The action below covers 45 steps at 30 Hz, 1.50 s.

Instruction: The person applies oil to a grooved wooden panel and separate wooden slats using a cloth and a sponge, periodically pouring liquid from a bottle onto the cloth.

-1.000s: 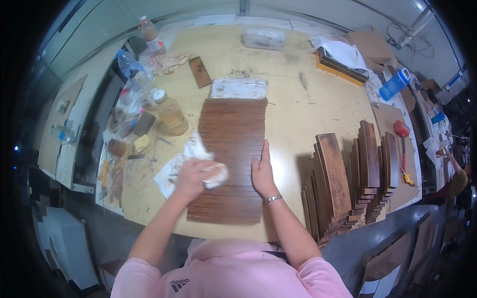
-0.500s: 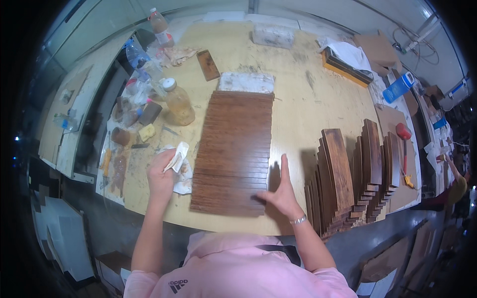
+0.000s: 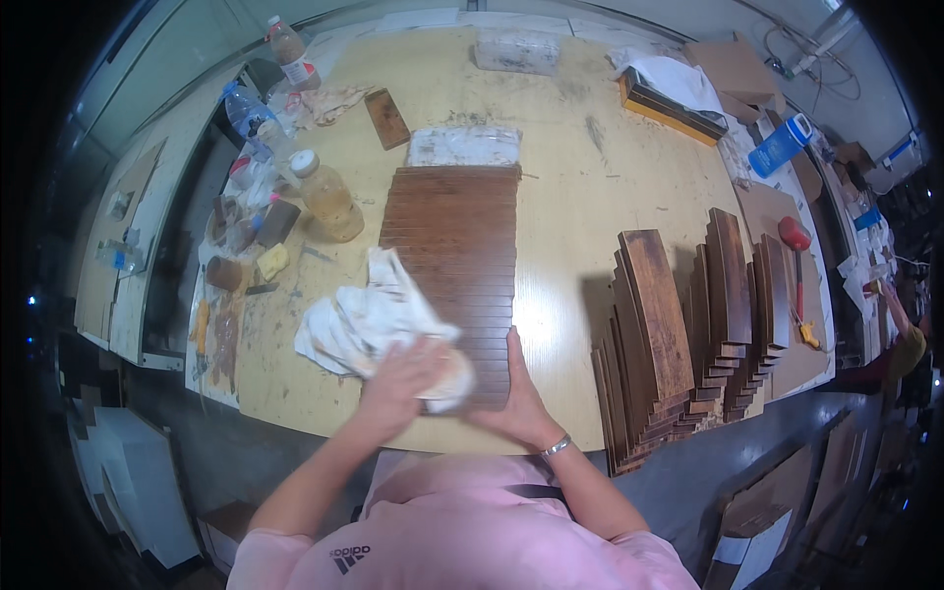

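Note:
Dark brown wooden strips (image 3: 447,221) lie side by side in a long row on the yellowish worktable. My left hand (image 3: 405,376), slightly blurred, presses a stained white cloth (image 3: 369,313) onto the near end of the row. The cloth's loose part spreads left over the strips' edge and the tabletop. My right hand (image 3: 519,401) rests at the row's near right corner, thumb stretched along the right side and apart from the fingers. Those fingers are partly hidden at the near edge.
Stacked wooden boards (image 3: 654,315) stand at the right. A jar of yellowish liquid (image 3: 329,202), a yellow sponge (image 3: 273,262) and plastic bottles (image 3: 292,54) are at the left. A white wrapped block (image 3: 464,147) abuts the row's far end. A red-headed tool (image 3: 795,234) lies far right.
My left hand has moved right with the cloth, which now lies spread over the near strips. My right hand has come down against the row's corner. The whole view has shifted slightly.

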Available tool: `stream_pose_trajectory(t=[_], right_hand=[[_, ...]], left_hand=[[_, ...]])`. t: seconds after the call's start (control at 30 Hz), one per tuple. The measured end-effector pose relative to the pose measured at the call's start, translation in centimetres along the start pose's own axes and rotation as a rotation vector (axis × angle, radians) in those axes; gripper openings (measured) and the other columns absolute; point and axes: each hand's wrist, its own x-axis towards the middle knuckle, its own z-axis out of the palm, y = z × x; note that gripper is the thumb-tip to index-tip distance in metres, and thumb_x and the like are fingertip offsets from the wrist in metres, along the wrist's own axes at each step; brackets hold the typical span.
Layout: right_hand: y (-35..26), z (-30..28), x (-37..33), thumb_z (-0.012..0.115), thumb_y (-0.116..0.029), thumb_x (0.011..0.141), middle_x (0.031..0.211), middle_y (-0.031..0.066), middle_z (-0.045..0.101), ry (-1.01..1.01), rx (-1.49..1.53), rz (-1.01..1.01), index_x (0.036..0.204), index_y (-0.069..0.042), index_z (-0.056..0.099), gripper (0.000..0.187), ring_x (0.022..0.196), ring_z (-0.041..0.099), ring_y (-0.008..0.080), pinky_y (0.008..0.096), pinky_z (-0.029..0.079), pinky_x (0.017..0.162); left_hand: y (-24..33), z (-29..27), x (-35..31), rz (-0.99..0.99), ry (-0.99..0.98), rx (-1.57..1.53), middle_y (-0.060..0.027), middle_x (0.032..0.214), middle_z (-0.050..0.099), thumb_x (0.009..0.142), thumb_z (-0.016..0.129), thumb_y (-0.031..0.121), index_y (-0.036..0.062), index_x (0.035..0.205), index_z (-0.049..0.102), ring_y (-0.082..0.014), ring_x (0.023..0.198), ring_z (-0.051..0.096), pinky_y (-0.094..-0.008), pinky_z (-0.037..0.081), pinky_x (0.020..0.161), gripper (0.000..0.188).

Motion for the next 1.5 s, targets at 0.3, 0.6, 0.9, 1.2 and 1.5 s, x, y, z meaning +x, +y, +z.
stream_pose_trajectory(t=[0.3, 0.6, 0.9, 1.2, 1.5], right_hand=[[-0.6, -0.3, -0.2, 0.091, -0.026, 0.067, 0.166, 0.0269, 0.002, 0.015, 0.053, 0.031, 0.158, 0.004, -0.002, 0.134, 0.155, 0.007, 0.0356, 0.0385, 0.015, 0.125], [-6.6, 1.3, 3.1, 0.081, -0.023, 0.076, 0.146, 0.0238, 0.045, 0.136, -0.124, -0.308, 0.142, 0.001, 0.047, 0.078, 0.136, 0.041, 0.0421, 0.0467, 0.034, 0.116], [-12.8, 7.1, 11.5, 0.063, -0.007, 0.091, 0.098, 0.0142, 0.072, -0.135, -0.071, -0.224, 0.111, 0.002, 0.068, 0.023, 0.089, 0.069, 0.0223, 0.033, 0.053, 0.082], [-15.3, 9.2, 11.3, 0.067, -0.017, 0.084, 0.08, 0.025, 0.066, -0.232, -0.035, -0.269, 0.101, 0.003, 0.066, 0.026, 0.074, 0.068, 0.032, 0.0428, 0.052, 0.071], [-14.1, 4.9, 14.5, 0.058, -0.006, 0.092, 0.079, -0.0031, 0.064, -0.381, 0.452, -0.084, 0.09, 0.002, 0.069, 0.013, 0.068, 0.055, 0.003, 0.0207, 0.044, 0.062]], left_hand=[[-5.7, -3.5, -6.5, -0.157, 0.094, -0.063, -0.0048, 0.133, 0.066, 0.08, 0.059, 0.001, 0.013, 0.118, 0.074, -0.0271, 0.134, 0.054, -0.0498, 0.031, 0.117, 0.043], [-4.0, -7.4, -5.6, -0.587, 0.688, -1.36, -0.0111, 0.117, 0.069, 0.105, 0.051, 0.017, -0.0049, 0.126, 0.061, -0.0176, 0.105, 0.067, -0.0324, 0.052, 0.093, 0.031], [-2.5, -8.4, -7.1, -0.636, 0.62, -1.208, -0.0064, 0.102, 0.072, 0.107, 0.052, 0.027, -0.0021, 0.113, 0.068, -0.0116, 0.086, 0.067, -0.0279, 0.053, 0.076, 0.033], [0.3, -8.7, -6.6, -0.674, 0.751, -1.168, 0.0002, 0.092, 0.068, 0.102, 0.059, 0.017, -0.0033, 0.114, 0.068, -0.0059, 0.077, 0.061, -0.0238, 0.049, 0.067, 0.025], [0.2, -10.0, -11.1, -0.728, 0.686, -1.061, 0.0007, 0.085, 0.067, 0.097, 0.064, 0.01, -0.0054, 0.101, 0.072, -0.0045, 0.075, 0.057, -0.0213, 0.045, 0.067, 0.018]])
